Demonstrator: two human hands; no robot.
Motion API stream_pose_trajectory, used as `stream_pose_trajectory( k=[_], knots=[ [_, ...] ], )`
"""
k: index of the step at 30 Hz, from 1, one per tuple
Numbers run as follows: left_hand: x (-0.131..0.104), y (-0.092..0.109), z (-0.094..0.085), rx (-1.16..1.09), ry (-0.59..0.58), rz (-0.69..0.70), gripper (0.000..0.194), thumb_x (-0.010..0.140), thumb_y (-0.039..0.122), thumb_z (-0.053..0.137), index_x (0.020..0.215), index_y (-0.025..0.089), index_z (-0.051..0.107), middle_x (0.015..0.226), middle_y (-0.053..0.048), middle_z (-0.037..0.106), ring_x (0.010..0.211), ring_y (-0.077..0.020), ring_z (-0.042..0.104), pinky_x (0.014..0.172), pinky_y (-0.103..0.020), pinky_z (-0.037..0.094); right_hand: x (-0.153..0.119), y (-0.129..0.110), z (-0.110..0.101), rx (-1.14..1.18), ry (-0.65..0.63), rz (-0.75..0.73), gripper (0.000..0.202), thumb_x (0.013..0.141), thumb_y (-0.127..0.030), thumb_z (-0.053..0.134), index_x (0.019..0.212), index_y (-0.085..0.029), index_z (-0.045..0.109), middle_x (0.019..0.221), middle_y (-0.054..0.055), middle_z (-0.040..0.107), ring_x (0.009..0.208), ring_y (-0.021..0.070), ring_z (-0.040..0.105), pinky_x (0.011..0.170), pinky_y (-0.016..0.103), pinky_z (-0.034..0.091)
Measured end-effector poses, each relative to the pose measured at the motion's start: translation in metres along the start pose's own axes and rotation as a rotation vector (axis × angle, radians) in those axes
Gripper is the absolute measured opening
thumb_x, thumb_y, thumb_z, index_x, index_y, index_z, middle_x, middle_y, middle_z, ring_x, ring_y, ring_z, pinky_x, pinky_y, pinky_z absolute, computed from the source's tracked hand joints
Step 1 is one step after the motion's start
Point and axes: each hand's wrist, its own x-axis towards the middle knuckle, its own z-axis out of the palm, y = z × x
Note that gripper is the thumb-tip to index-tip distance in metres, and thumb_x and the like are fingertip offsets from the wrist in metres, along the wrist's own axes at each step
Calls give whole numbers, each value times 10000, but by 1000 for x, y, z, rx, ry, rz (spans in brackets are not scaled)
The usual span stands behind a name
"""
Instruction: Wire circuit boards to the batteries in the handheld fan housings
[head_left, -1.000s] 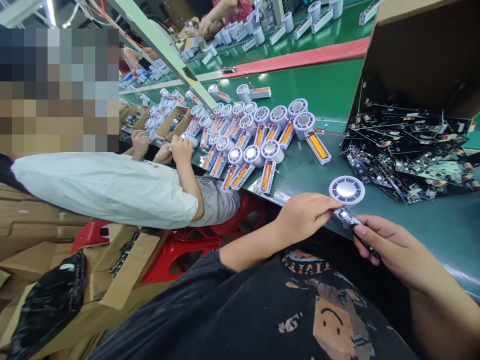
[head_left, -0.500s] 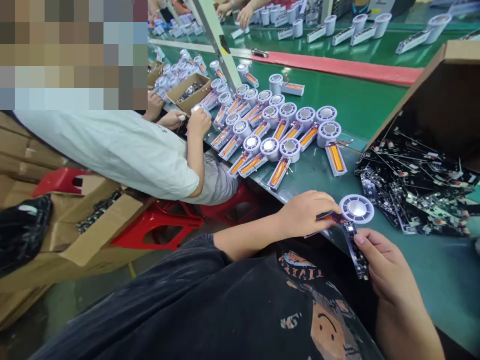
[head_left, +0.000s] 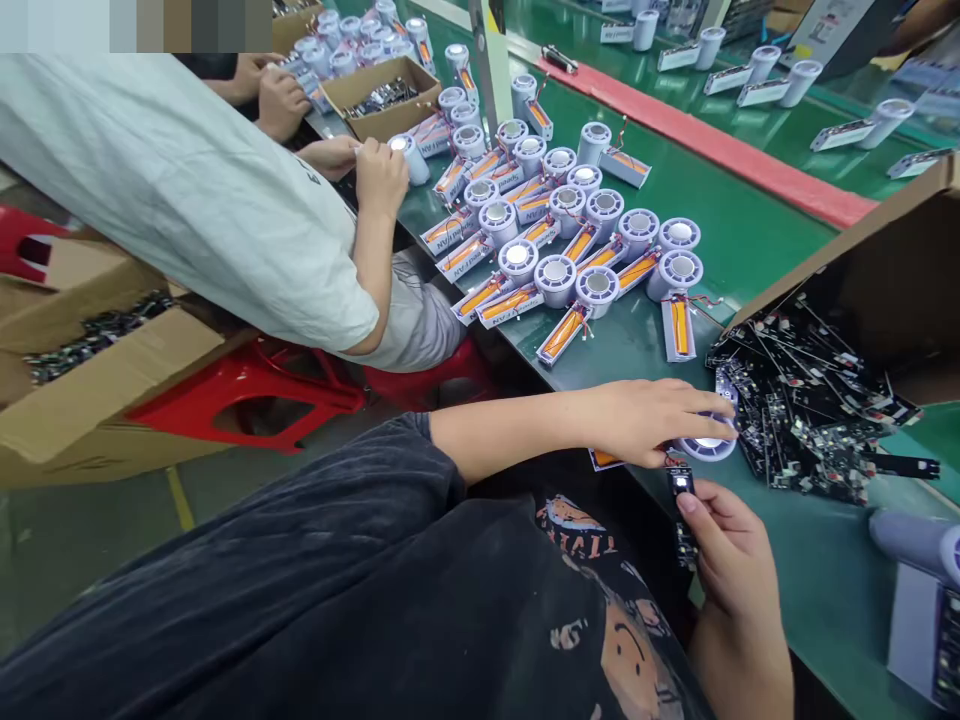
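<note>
My left hand (head_left: 649,415) lies over a round purple fan head (head_left: 709,450), its fingers spread across the top. Beneath that forearm an orange-filled handle (head_left: 606,459) sticks out, mostly covered. My right hand (head_left: 727,550) pinches a narrow black circuit board (head_left: 682,500) between thumb and fingers, just below the fan head. A small light on the board glows white, and thin wires run at its upper end. To the right, a heap of black circuit boards (head_left: 810,410) spills out of a cardboard box (head_left: 847,230).
Many fan units (head_left: 597,286) with open orange handles stand on the green table ahead. A co-worker's arm (head_left: 379,230) reaches in from the left. Another fan (head_left: 911,540) lies at the right edge. Red stools (head_left: 255,400) and cartons are at lower left.
My left hand has moved right onto the fan head, its fingers now spread over it. The view has shifted, bringing another fan in at the right edge.
</note>
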Motion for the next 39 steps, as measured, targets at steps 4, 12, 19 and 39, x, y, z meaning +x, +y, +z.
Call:
stream_pose_trajectory(
  k=[4,12,19,39],
  knots=[
    [5,-9,5,-159,109,-24,487,757,43,678,1198,249,677,1346,-64,612,1271,-240,571,1135,-438,454,1,4,-3,-5,54,19,409,716,-624,757,730,-220,692,648,18,617,622,160,519,586,299,467],
    [-6,-18,10,-446,169,-165,529,760,50,716,1227,297,692,1412,-41,584,1349,-230,544,1165,-425,432,3,1,-6,59,54,151,362,729,-544,788,824,-222,652,685,0,618,595,139,512,571,287,462],
    [-7,-1,29,-429,306,-300,557,772,-14,565,1238,280,647,1417,-53,560,1382,-222,493,1201,-478,365,1,3,17,9,201,26,432,750,-461,797,1022,-240,545,827,1,621,735,136,599,671,255,514],
    [-46,8,33,66,245,-110,335,942,210,487,1205,261,688,1267,-45,694,1258,-240,538,1118,-409,366,-5,15,5,-468,196,-364,340,851,-443,645,1033,-184,769,845,74,746,699,181,657,637,309,540]
  ],
)
